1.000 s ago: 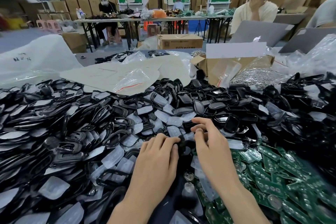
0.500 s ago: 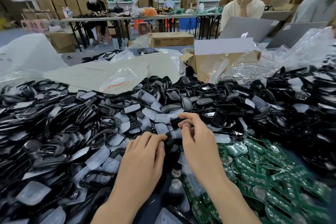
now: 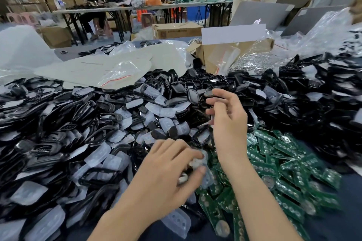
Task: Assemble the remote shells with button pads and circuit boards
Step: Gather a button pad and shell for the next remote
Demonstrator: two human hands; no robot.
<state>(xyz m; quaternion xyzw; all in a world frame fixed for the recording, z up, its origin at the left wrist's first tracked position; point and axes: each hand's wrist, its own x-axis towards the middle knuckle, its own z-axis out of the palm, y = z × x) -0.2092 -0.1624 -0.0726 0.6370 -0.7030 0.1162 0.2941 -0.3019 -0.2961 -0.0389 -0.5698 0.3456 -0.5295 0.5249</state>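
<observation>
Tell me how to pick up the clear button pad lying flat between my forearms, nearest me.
Pinch the clear button pad by its thin near edge, coming in from your side. It lies flat, bumps up, on the dark table; the left forearm overlaps its far-left corner and a black shell crowds its right, so the near rim looks freest.

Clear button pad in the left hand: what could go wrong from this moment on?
1. The left hand pinches the clear button pad between thumb and fingertips, and the image is blurred there. The pad may slip into the mixed heap of black shells and loose pads.
2. The right hand is raised above the green circuit boards. Its forearm could push some boards out of their pile.
</observation>
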